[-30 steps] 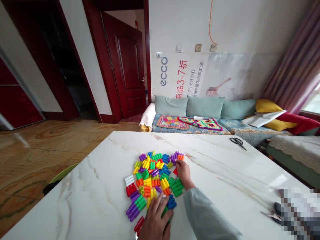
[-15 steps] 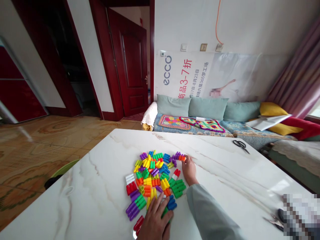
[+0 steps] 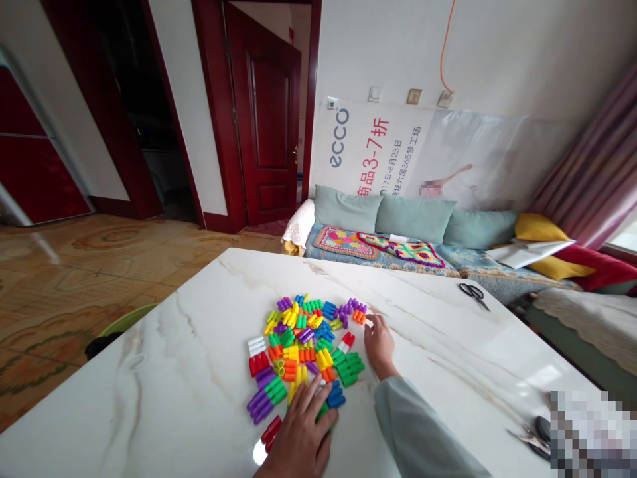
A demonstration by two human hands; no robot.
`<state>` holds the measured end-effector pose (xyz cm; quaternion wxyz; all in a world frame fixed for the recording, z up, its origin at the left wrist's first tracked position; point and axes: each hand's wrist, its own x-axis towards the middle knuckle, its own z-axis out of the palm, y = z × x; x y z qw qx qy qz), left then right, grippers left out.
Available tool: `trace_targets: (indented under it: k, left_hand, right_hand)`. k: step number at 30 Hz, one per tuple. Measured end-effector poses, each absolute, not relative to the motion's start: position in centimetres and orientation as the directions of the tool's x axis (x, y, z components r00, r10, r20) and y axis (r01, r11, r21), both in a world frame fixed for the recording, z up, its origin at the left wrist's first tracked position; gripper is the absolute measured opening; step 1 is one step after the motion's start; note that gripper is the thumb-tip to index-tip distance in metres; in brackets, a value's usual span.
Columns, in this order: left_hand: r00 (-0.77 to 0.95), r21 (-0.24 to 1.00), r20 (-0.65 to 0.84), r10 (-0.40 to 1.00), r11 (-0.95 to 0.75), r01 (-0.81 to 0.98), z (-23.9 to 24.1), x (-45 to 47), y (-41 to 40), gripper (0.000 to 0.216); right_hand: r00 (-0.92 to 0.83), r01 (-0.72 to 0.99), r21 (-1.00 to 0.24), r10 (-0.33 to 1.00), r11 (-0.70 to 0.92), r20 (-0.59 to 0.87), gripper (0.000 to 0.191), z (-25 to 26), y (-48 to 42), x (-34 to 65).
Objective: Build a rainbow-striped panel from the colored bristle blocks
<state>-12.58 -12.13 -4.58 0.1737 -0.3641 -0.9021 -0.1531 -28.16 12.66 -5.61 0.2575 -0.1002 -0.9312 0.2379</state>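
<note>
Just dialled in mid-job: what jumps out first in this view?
A bright heap of plastic blocks in many colours sits midway across the white marble table. The left hand lies flat on its near edge, while the right hand rests at its right side, beside an orange block. Black scissors lie apart near the far right edge.

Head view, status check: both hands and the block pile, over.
Left hand open, flat on near edge of block pile. Right hand open at pile's far right, fingertips by orange block. Pile loose on table. Scissors far right, apart from hands.
</note>
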Motion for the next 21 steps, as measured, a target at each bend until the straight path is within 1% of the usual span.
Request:
trace_targets:
  k: [3,5,8,11,17,19,21]
  left_hand:
    - [-0.68,0.15,0.407,0.61,0.689,0.709,-4.6,-12.6,-12.1,0.036]
    - [-0.682,0.145,0.391,0.618,0.691,0.709,-4.5,-12.6,-12.1,0.038]
    - [-0.679,0.142,0.399,0.616,0.69,0.709,-4.3,-12.7,-12.1,0.037]
    - [-0.676,0.147,0.425,0.602,0.691,0.708,-4.4,-12.6,-12.1,0.035]
    - [-0.685,0.148,0.411,0.601,0.698,0.701,-4.9,-12.4,-12.2,0.035]
    - [-0.684,0.149,0.407,0.606,0.694,0.704,-5.0,-12.4,-12.2,0.037]
    - [-0.687,0.161,0.411,0.599,0.694,0.702,-4.9,-12.4,-12.1,0.035]
  right_hand:
    - [-0.882,-0.021,-0.388,0.166,0.921,0.442,0.044,-5.3,12.4,-28.4]
    - [-0.918,-0.034,-0.301,0.089,0.953,0.386,0.053,-5.1,12.0,-28.8]
    - [-0.96,0.025,-0.204,0.081,0.979,0.269,0.059,-5.0,11.6,-29.1]
    - [-0.974,0.05,-0.14,0.079,0.989,0.212,0.062,-4.9,11.5,-28.7]
    - [-0.976,0.019,-0.051,0.029,0.999,0.218,0.061,-5.3,12.1,-25.5]
    - [-0.974,0.007,-0.045,0.017,0.999,0.226,0.055,-5.2,12.2,-24.1]
    - [-0.976,-0.007,-0.079,0.01,0.997,0.218,0.041,-4.5,12.2,-23.0]
